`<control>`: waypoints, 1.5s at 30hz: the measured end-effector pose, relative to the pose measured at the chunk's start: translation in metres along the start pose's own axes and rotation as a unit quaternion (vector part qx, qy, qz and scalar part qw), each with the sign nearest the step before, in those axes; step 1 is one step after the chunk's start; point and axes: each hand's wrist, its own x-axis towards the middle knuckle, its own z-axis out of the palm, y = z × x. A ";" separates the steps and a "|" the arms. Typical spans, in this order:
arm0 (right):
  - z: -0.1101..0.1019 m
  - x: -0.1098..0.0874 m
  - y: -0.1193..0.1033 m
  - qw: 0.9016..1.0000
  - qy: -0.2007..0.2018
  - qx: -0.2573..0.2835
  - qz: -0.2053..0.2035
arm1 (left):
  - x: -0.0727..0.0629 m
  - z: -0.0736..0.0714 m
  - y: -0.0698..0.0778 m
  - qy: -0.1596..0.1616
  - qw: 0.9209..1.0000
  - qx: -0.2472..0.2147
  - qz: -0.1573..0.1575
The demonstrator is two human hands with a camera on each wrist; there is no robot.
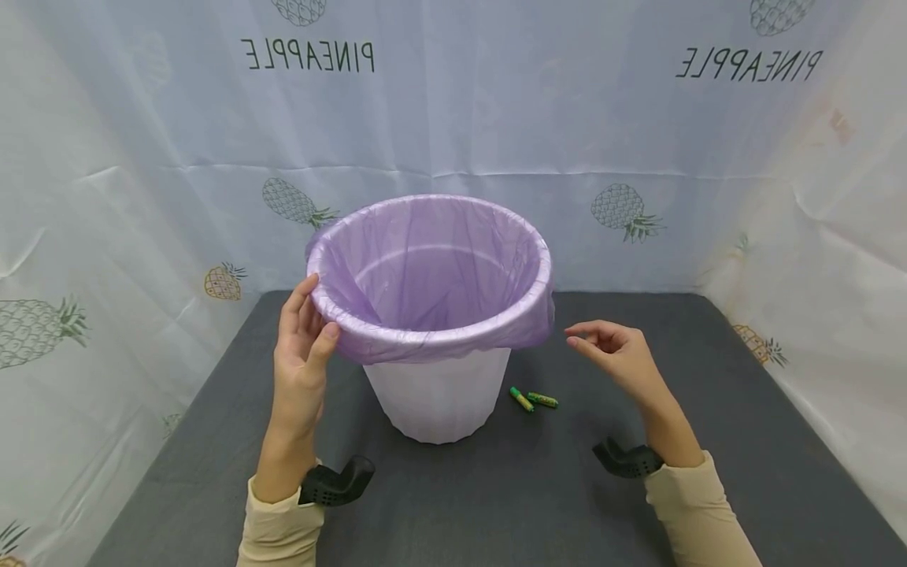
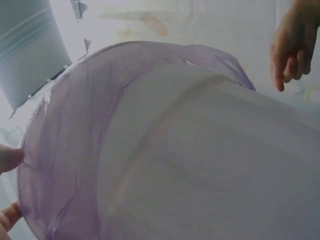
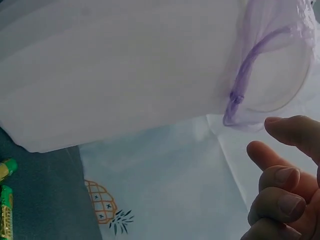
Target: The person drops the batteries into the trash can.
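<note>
A white trash bin (image 1: pixel 438 398) stands upright on the dark tabletop, lined with a translucent purple trash bag (image 1: pixel 442 287). The bag's edge is folded down outside the rim all round. My left hand (image 1: pixel 301 370) is at the rim's left side, thumb and fingertips touching the bag there. In the left wrist view, a thumb (image 2: pixel 10 159) and a finger (image 2: pixel 9 216) meet the bag's edge. To the right of the bin, apart from it, my right hand (image 1: pixel 616 350) holds nothing, fingers loosely bent. A bunched purple strip of bag (image 3: pixel 242 80) hangs near it.
Two small green-and-yellow batteries (image 1: pixel 522 399) (image 1: pixel 543 400) lie on the dark tabletop (image 1: pixel 453 512), just right of the bin's base. Behind and at both sides hangs a pale curtain (image 1: pixel 460 102) printed with pineapples. A black wrist mount (image 1: pixel 338 482) sticks out from the left wrist.
</note>
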 end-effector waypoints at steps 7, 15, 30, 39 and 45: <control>0.006 -0.008 0.024 1.000 -0.010 0.005 0.019 | -0.002 -0.001 0.001 0.002 1.000 0.001 -0.004; 0.013 -0.008 0.045 0.999 -0.040 -0.012 0.031 | -0.002 -0.002 -0.001 -0.005 1.000 -0.004 0.009; 0.014 -0.010 0.075 0.993 -0.092 -0.022 0.064 | -0.003 -0.001 -0.003 -0.034 0.999 -0.014 0.038; 0.014 -0.009 0.091 0.991 -0.118 -0.028 0.057 | -0.003 0.000 -0.002 -0.032 0.999 -0.013 0.039; 0.014 -0.008 0.099 0.989 -0.130 -0.030 0.067 | -0.001 0.000 0.000 -0.027 0.999 -0.009 0.034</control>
